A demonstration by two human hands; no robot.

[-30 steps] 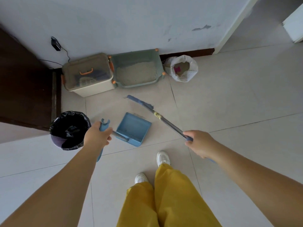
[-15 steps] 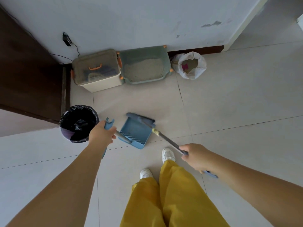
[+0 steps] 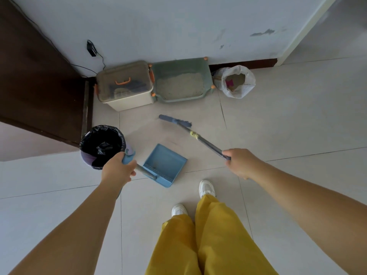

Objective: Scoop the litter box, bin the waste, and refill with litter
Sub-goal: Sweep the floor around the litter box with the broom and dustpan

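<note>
My left hand (image 3: 117,169) grips the long handle of a blue dustpan (image 3: 164,164) that rests on the tiled floor, with a little litter inside. My right hand (image 3: 241,162) grips the shaft of a blue broom; its head (image 3: 174,121) touches the floor beyond the pan, apart from it. The green litter box (image 3: 206,76), holding pale litter, stands against the wall. A white bag of fresh litter (image 3: 248,80) with a pink scoop inside sits to its right. A bin with a black liner (image 3: 102,144) stands just left of my left hand.
A cream storage box with a clear lid and orange handle (image 3: 124,84) stands left of the litter box. A dark wooden door (image 3: 33,76) lies at the left, a charger and cable (image 3: 91,48) hang on the wall. My feet in white shoes (image 3: 206,188) stand behind the dustpan.
The broom head had swept back to the dustpan's mouth, then moved out again toward the litter box. The dustpan and my left hand have stayed beside the bin.
</note>
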